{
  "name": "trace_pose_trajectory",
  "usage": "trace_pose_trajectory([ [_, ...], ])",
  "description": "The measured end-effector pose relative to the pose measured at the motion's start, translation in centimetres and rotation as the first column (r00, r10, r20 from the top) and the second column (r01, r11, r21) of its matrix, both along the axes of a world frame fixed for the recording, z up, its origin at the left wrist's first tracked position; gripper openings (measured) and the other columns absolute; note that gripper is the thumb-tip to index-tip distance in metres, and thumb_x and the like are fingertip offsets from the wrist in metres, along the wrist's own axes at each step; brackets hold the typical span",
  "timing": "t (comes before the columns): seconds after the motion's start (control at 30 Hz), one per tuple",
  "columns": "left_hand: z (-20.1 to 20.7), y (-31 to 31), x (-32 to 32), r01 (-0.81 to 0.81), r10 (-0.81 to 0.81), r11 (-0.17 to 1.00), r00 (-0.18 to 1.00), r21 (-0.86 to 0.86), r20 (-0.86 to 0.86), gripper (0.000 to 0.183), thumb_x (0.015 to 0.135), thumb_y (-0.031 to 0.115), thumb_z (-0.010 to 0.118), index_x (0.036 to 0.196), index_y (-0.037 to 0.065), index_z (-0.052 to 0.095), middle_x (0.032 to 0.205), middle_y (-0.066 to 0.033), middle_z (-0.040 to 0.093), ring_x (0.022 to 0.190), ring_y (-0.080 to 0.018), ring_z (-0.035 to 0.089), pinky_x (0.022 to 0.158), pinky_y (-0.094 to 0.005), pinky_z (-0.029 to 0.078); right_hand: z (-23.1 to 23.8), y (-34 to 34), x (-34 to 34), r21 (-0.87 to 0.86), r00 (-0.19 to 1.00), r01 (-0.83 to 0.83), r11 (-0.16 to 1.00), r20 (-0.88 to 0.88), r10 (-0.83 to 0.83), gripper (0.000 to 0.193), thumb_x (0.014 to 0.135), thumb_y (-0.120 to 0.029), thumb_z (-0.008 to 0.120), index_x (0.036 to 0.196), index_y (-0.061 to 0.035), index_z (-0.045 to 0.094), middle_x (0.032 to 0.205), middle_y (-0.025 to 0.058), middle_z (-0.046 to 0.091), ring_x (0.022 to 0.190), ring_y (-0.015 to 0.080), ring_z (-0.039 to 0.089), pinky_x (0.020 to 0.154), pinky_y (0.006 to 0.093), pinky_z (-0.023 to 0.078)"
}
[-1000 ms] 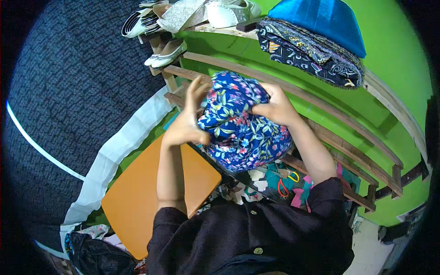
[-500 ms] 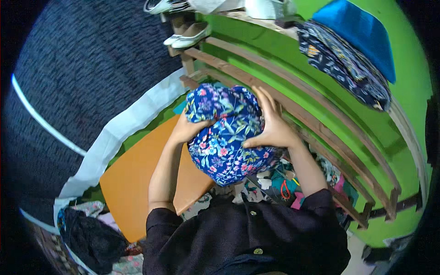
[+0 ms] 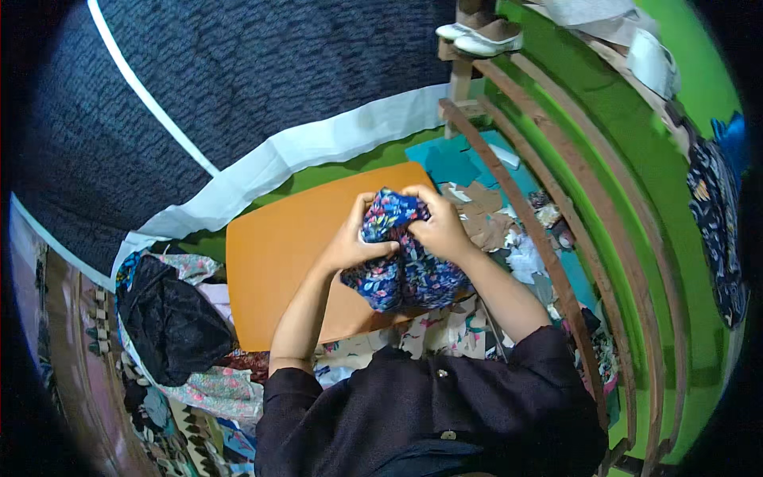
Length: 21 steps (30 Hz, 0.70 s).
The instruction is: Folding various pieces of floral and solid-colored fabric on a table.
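A blue cloth with pink and white flowers (image 3: pixel 375 285) is bunched up in front of me, over the near right part of an orange board (image 3: pixel 278 246). My left hand (image 3: pixel 354 238) is closed on its left side, thumb lying across the folds. On the other side my right hand (image 3: pixel 439 226) grips the upper folds with bent fingers and thumb. Between the two hands the cloth is pinched upward, while its lower part spreads loosely below them. The fingertips of both hands are partly hidden in the fabric.
Curved wooden rack rails (image 3: pixel 548 127) stand at the right, with white-and-brown shoes (image 3: pixel 481 41) on the far end. Scraps of paper and cloth (image 3: pixel 486 211) lie behind the rails. A black cloth (image 3: pixel 171 322) is heaped at the left. Dark folded patterned fabric (image 3: pixel 713 226) hangs far right.
The view has swung to the right-hand tilt, showing more of the board. The floral cloth went from a rounded bundle to a pinched, drooping one, and my hands have come closer together.
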<state>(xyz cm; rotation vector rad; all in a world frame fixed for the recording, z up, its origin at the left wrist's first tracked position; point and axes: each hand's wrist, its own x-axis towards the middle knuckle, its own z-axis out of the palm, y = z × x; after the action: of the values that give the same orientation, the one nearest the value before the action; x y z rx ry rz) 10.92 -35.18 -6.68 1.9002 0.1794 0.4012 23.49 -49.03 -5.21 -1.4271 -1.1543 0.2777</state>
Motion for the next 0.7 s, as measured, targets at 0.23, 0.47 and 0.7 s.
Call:
trace_pose_trajectory([
  [0.23,-4.6,8.7,-2.4,0.069,-0.051,0.988,0.990,0.139,-0.133,0.111,0.048,0.026,0.087,0.135,0.006,0.022,0.132,-0.0152,0.038,0.122,-0.0283,0.037,0.102,-0.0416,0.029,0.9,7.5,1.6,0.119,0.975,0.017,0.993,-0.220,0.009,0.034,0.065,0.008,0.056,0.099,0.0036,0.053,0.090,0.0043,0.058,0.082,0.0087,0.054,0.074,0.0230,0.045],
  [0.47,-6.2,14.2,3.2,0.163,-0.164,0.986,0.986,-0.035,-0.024,0.062,0.067,0.012,0.075,0.122,0.004,0.047,0.118,-0.0075,0.054,0.110,-0.0174,0.048,0.097,-0.0340,0.036,6.8,11.9,5.7,0.084,0.984,-0.101,0.991,-0.138,0.112,0.034,0.066,0.009,0.059,0.099,0.0034,0.054,0.091,0.0056,0.060,0.084,0.0108,0.056,0.077,0.0242,0.046],
  [0.7,-0.4,17.4,11.0,-0.088,0.065,0.993,0.959,0.075,0.277,0.047,0.072,0.000,0.062,0.116,-0.001,0.047,0.109,-0.0089,0.057,0.100,-0.0145,0.051,0.089,-0.0287,0.039,13.8,14.0,7.8,0.233,0.979,-0.189,0.954,0.117,0.165,0.035,0.067,0.009,0.057,0.100,0.0026,0.055,0.089,0.0045,0.060,0.083,0.0093,0.056,0.076,0.0236,0.046],
])
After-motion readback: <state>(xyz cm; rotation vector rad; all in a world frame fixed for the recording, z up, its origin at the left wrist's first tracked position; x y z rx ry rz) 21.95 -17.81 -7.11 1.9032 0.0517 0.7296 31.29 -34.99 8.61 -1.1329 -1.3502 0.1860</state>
